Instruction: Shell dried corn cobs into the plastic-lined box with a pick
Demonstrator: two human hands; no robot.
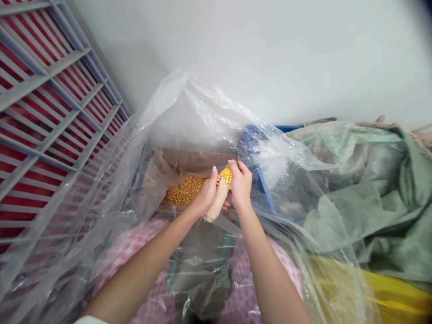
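Note:
Between my two hands I hold a corn cob (218, 198), tilted with its upper end away from me. Yellow kernels cover only its far end; the nearer length is bare and pale. My left hand (207, 193) is closed around the cob's left side, thumb pointing up. On the far end, my right hand (241, 182) has its fingers pressed against the kernels. Loose corn kernels (185, 190) lie in a pile beyond and left of my hands, within a cardboard box (199, 158) lined by clear plastic sheeting (202, 103).
A grey plastic crate (64, 119) with red behind its slats stands at the left. To the right are a blue container (266, 189), green-grey sacks (357, 202) and a yellow sheet (394, 294). A white wall (286, 54) rises behind. Pink checkered clothing (141, 252) shows under the plastic.

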